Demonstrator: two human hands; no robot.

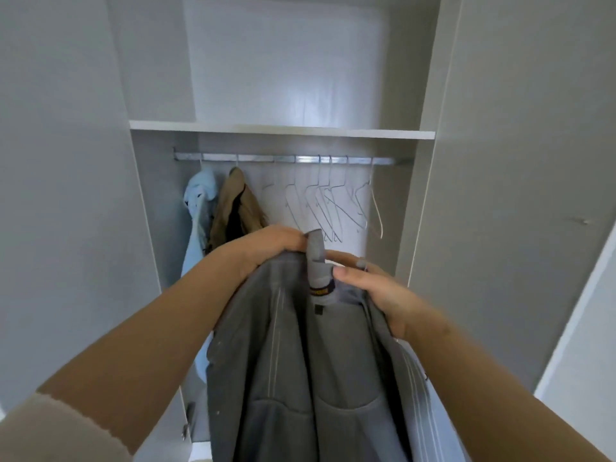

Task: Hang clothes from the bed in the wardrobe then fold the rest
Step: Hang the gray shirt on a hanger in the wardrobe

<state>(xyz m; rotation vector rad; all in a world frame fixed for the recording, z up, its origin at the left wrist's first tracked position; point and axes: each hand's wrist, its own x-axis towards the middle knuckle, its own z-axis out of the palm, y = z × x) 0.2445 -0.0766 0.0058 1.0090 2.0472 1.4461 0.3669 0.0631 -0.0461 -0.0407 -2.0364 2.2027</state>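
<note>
Left hand (270,245) and right hand (376,295) grip the grey jacket (300,378) at its shoulders, hanging lengthwise below the rail (286,158) ahead.

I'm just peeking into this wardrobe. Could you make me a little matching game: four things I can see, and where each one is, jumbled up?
Things
1. grey garment
2. light blue garment
3. brown garment
4. empty hangers

Places
A. along the middle-to-right stretch of the rail
B. hanging at the rail's far left end
C. gripped by the left hand and the right hand
D. hanging second from the left

Pairs: 1-C, 2-B, 3-D, 4-A
</note>
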